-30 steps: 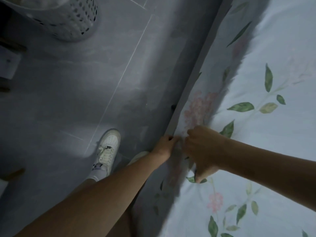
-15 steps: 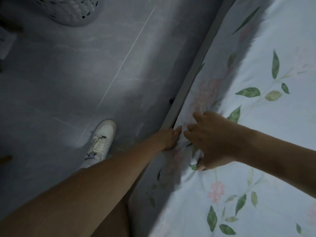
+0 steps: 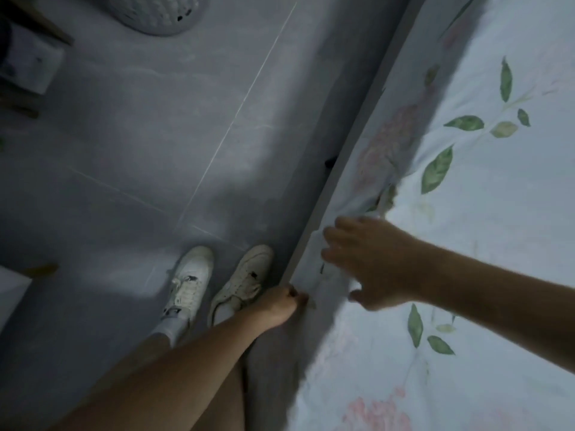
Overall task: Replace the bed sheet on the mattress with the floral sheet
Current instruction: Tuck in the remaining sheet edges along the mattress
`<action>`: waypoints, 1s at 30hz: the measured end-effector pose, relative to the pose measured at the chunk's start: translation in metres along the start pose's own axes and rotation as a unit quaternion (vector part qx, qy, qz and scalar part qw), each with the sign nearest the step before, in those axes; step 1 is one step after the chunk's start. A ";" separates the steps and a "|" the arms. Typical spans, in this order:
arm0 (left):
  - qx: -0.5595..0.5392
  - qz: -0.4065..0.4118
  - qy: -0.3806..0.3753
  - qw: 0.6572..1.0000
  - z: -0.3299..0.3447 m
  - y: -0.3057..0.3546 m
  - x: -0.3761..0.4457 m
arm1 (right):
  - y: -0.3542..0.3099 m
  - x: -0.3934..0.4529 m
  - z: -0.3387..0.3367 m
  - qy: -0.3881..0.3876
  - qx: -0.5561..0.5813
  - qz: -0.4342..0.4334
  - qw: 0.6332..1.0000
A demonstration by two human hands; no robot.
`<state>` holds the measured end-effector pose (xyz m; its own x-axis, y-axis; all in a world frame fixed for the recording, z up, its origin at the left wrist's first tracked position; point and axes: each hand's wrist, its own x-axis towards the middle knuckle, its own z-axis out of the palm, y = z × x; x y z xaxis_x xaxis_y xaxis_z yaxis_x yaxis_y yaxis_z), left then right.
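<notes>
We are in a home bedroom: a bed (image 3: pixel 326 225) spread with a floral sheet (image 3: pixel 485 213) runs along a grey tiled floor (image 3: pixel 149 144), and a white perforated laundry basket (image 3: pixel 155 10) stands on the tiles across from it.

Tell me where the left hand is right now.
In the head view the left hand is low and centre, gripping the floral sheet at the bed's edge, just right of the white shoes, below the right hand.

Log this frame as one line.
phase: tucking | left hand: pinches floral sheet at bed edge | right hand: open over sheet
</notes>
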<state>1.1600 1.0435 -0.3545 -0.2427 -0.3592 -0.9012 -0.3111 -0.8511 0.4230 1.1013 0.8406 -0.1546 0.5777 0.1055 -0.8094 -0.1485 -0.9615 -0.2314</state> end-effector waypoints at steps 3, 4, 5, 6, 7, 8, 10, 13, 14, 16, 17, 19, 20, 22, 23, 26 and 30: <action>-0.068 0.011 0.037 0.997 0.023 -0.014 -0.011 | -0.071 0.010 0.030 -0.050 0.051 -0.022 0.997; -0.082 0.011 0.053 0.995 0.026 -0.014 -0.014 | -0.082 0.014 0.039 -0.061 0.058 -0.019 0.996; -0.080 0.013 0.071 0.994 0.028 -0.014 -0.014 | -0.086 0.018 0.048 -0.064 0.062 -0.014 0.996; -0.076 0.010 0.089 0.993 0.031 -0.016 -0.014 | -0.087 0.021 0.054 -0.061 0.062 -0.010 0.996; -0.068 0.019 0.105 0.992 0.035 -0.017 -0.013 | -0.087 0.024 0.058 -0.062 0.057 -0.008 0.996; -0.083 0.022 0.103 0.991 0.039 -0.020 -0.012 | -0.086 0.026 0.061 -0.066 0.049 -0.007 0.997; -0.123 0.024 0.104 0.987 0.049 -0.028 -0.011 | -0.087 0.028 0.063 -0.075 0.028 -0.002 0.997; -0.190 -0.007 0.108 0.976 0.051 -0.032 -0.011 | -0.094 0.026 0.062 -0.087 0.009 0.007 0.996; -0.224 -0.009 0.100 0.969 0.050 -0.029 -0.014 | -0.096 0.023 0.061 -0.082 0.010 0.010 0.997; -0.309 -0.011 0.068 0.948 0.048 -0.025 -0.013 | -0.099 0.014 0.059 -0.063 0.025 0.018 0.998; -0.342 -0.018 0.050 0.938 0.048 -0.024 -0.012 | -0.100 0.008 0.059 -0.054 0.030 0.020 0.998; -0.381 -0.030 0.016 0.924 0.055 -0.031 -0.002 | -0.102 0.000 0.058 -0.042 0.028 0.019 0.999; -0.391 -0.025 -0.003 0.920 0.059 -0.034 0.002 | -0.102 -0.003 0.058 -0.037 0.028 0.017 0.999; -0.406 -0.029 -0.029 0.913 0.056 -0.035 -0.001 | -0.102 -0.002 0.059 -0.026 0.025 0.015 0.999; -0.406 -0.024 -0.025 0.913 0.052 -0.036 -0.002 | -0.102 -0.001 0.061 -0.021 0.022 0.015 0.999; -0.330 -0.011 0.009 0.944 0.048 -0.037 0.012 | -0.101 0.005 0.066 -0.010 0.017 0.016 1.000; 0.080 -0.040 0.022 0.996 0.041 -0.037 0.006 | -0.101 0.004 0.069 -0.001 0.015 0.015 1.000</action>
<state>1.1327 1.0887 -0.3721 -0.1718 -0.3118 -0.9345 -0.4707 -0.8074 0.3559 1.0631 0.9558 -0.1716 0.5710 0.0777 -0.8173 -0.1895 -0.9562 -0.2233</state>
